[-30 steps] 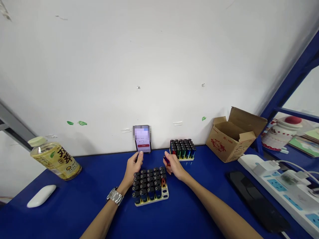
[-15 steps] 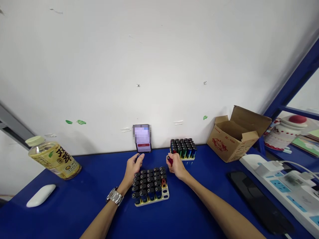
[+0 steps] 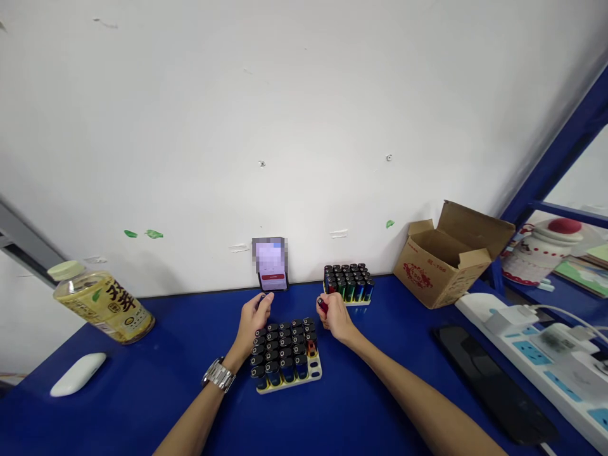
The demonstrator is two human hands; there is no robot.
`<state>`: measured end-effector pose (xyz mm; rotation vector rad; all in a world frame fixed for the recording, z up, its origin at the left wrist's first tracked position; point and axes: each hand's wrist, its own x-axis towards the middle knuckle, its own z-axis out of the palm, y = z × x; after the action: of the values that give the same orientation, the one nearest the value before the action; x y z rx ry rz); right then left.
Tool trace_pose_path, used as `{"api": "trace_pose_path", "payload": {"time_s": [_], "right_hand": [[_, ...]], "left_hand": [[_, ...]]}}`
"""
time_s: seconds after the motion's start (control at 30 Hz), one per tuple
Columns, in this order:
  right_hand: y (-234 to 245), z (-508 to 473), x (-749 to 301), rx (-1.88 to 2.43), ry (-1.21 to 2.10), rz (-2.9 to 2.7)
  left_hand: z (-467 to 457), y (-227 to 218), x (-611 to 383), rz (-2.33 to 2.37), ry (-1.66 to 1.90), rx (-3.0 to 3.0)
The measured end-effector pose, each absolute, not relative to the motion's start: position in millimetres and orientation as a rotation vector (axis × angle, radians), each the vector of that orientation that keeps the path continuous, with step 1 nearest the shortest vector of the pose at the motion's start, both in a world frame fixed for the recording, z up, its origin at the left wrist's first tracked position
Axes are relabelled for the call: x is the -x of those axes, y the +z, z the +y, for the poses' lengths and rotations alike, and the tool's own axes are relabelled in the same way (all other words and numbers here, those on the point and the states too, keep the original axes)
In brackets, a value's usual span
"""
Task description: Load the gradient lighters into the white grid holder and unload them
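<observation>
A cream tray of lighters (image 3: 289,358) with black caps stands on the blue table (image 3: 156,386) in front of me. My left hand (image 3: 253,322) rests at its far left corner, fingers closed on a dark lighter. My right hand (image 3: 336,316) hovers just past the tray's far right corner, closed on a red lighter (image 3: 322,305). A second, full tray of coloured lighters (image 3: 348,284) stands behind my right hand by the wall.
A phone (image 3: 270,265) leans against the wall. A yellow tea bottle (image 3: 101,303) and a white mouse (image 3: 78,373) lie at the left. An open cardboard box (image 3: 446,253), a black slab (image 3: 489,383) and a white power strip (image 3: 541,354) are at the right.
My right hand has shifted a little to the right and back with the red lighter; my left hand has barely moved.
</observation>
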<state>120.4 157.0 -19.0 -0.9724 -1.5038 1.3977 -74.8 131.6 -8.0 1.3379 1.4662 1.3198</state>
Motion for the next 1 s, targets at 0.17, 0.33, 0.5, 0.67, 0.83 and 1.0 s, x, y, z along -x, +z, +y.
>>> {"api": "trace_pose_path", "payload": {"time_s": [0.17, 0.33, 0.5, 0.67, 0.83, 1.0], "right_hand": [[-18, 156, -119, 0.955, 1.53, -1.373], [-19, 156, -119, 0.894, 1.526, -1.398], [-20, 154, -120, 0.847, 1.469, -1.391], [-2, 146, -121, 0.819, 1.276, -1.378], [29, 141, -129, 0.683, 1.137, -1.414], [49, 128, -151, 0.733, 0.854, -1.582]], "left_hand": [[134, -3, 75, 1.4, 1.412, -1.204], [126, 45, 75, 1.418, 1.53, -1.545], [86, 107, 52, 1.304, 1.256, -1.926], [63, 103, 23, 1.248, 0.795, -2.18], [67, 81, 14, 1.335, 0.593, -2.5], [68, 80, 14, 1.294, 0.476, -2.642]]}}
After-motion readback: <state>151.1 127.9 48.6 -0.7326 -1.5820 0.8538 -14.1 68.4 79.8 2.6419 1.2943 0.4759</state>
